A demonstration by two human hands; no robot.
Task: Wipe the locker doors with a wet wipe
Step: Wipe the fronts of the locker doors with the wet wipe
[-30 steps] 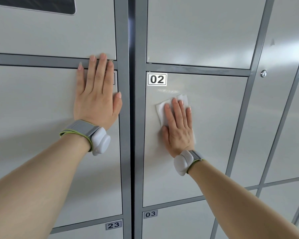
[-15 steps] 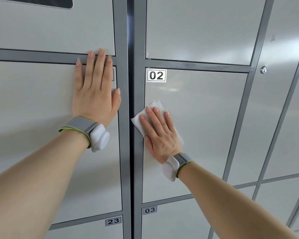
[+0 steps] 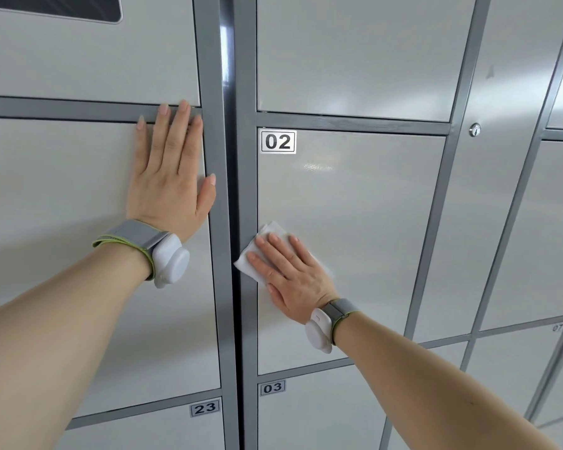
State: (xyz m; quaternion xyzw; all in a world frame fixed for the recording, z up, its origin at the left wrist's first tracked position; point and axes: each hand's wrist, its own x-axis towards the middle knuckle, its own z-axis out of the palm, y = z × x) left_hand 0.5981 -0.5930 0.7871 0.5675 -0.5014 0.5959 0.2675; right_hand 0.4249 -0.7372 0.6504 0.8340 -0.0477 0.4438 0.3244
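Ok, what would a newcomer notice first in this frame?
The right hand pressing a folded white wet wipe flat against the left edge of locker door 02. Next, the left hand spread flat on the neighbouring door, at its upper corner beside the central post, fingertips reaching the grey frame bar. Both wrists carry white strapped devices.

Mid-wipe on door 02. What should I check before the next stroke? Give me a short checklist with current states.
1. wet wipe pinned under the right hand, fingers flat: ok.
2. Wipe against door 02: ok, though its left corner overlaps the grey frame.
3. left hand flat on the neighbouring door, outside the wiping path: ok.
4. Coverage of door 02: cannot tell; only one faint streak shows, below the 02 label.
5. Wipe wet enough: cannot tell.
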